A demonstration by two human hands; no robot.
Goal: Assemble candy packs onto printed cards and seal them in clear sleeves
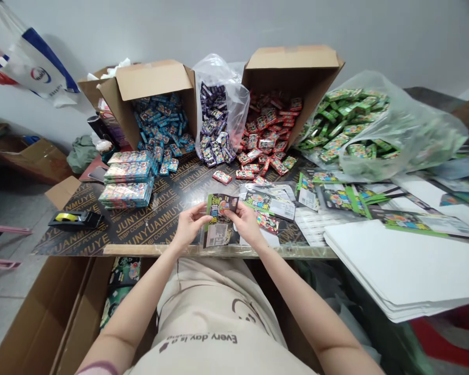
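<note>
Between my two hands is a printed packaging card (pixel 219 221), black and green with a pale label area and what looks like clear film at its lower edge. My left hand (pixel 189 225) pinches its left side between thumb and fingers. On its upper right, my right hand (pixel 247 223) grips the card with the thumb on top. Just right of my right hand lie more printed cards (pixel 268 203), overlapping, and a small colourful packet (pixel 266 223). One red packet (pixel 222 177) rests on the table beyond the held card.
Cartons spill blue packets (pixel 164 122) and red packets (pixel 268 125); plastic bags hold purple packets (pixel 214 125) and green packets (pixel 347 117). Stacked packs (pixel 127 179) and a tape dispenser (pixel 78 219) stand left. White sheets (pixel 406 260) overhang the table's right edge.
</note>
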